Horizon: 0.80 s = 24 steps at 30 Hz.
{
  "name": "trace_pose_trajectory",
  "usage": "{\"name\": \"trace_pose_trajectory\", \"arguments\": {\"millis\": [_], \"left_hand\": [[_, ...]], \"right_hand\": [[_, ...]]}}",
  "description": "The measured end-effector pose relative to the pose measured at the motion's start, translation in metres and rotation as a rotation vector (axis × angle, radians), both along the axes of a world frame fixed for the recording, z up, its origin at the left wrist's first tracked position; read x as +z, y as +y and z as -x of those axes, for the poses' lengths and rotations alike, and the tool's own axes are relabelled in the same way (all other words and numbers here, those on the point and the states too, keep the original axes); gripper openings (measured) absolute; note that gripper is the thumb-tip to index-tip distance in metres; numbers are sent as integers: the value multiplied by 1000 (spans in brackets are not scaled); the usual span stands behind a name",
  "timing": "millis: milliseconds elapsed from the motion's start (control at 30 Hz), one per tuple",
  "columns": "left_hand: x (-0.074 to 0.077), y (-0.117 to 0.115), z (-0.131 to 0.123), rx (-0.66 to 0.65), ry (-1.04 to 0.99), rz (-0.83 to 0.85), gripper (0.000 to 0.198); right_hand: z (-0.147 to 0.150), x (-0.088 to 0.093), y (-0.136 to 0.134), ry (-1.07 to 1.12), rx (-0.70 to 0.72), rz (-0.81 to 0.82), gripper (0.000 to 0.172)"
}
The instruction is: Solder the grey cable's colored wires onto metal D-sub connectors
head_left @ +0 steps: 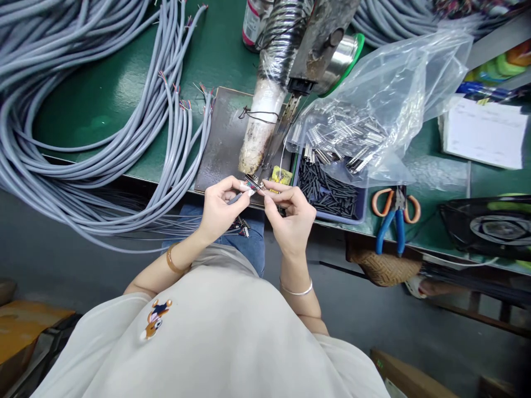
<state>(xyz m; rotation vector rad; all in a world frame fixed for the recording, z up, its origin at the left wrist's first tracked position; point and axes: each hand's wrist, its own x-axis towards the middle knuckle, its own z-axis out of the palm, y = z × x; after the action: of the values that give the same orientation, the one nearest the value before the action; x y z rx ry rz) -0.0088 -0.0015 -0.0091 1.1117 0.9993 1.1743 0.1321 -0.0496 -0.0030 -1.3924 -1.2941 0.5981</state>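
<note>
My left hand [222,207] is closed, thumb and fingers pinching a grey cable [234,198] near its end. Coloured wires at that end meet a small metal multi-pin connector [254,182]. From the other side my right hand [292,215] closes with thumb and forefinger at the connector's right end; its exact grip is partly hidden. Just above the fingers hang a soldering iron [286,119] on a clamp and the whitish mouth of a fume hose [259,132]. A thin strand of solder wire [282,155] runs down beside them to a yellow sponge-like piece [281,176].
Bundled grey cables [136,143] cover the left bench. To the right, a blue tray [357,215] holds black sleeves [327,188] under a plastic bag [398,110] of connectors. Beyond lie blue-handled pliers [390,221], paper [483,132] and a black fan-like object [493,226]. A solder spool [342,63] stands behind.
</note>
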Motion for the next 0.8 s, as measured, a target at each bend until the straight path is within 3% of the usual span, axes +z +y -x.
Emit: {"name": "trace_pose_trajectory", "arguments": {"millis": [400,633,800], "left_hand": [[6,4,0,32,29,-62,12],[5,4,2,-30,-31,18,16],[5,3,2,-5,11,22,17]], "right_hand": [[-1,12,9,-102,5,-60,7],[-2,11,7,-109,15,-50,11],[-3,9,9,-174,-3,-34,11]]}}
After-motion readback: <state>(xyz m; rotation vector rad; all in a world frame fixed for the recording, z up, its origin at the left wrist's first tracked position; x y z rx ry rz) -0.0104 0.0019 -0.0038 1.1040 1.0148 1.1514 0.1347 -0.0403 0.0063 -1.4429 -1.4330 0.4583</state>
